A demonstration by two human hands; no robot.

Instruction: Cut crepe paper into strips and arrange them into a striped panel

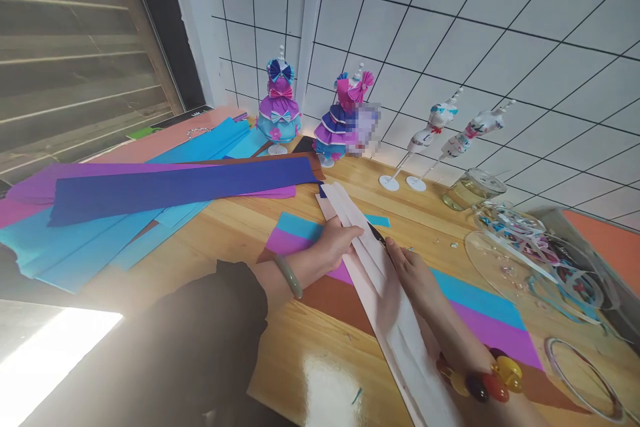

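Note:
A long folded strip of pale pink crepe paper (383, 280) runs slantwise across the table towards me. My left hand (336, 243) pinches its left edge, thumb on top. At the strip's right edge, my right hand (413, 273) is closed around a pair of dark scissors (376, 233); only the narrow dark blades show, lying against the paper, and the handles are hidden in the fingers. Beneath the strip lie flat bands of blue paper (477, 297), purple paper (493, 332) and brown paper (335, 303). A small blue scrap (379, 221) rests just beyond the blades.
Dark blue crepe paper (190, 190) tops a pile of coloured sheets at left. Two dressed mini mannequins (279, 107) and two barer ones (434, 127) stand along the tiled wall. At right are a glass jar (473, 190), ribbon rolls (575, 280) and a ring-shaped roll (583, 377).

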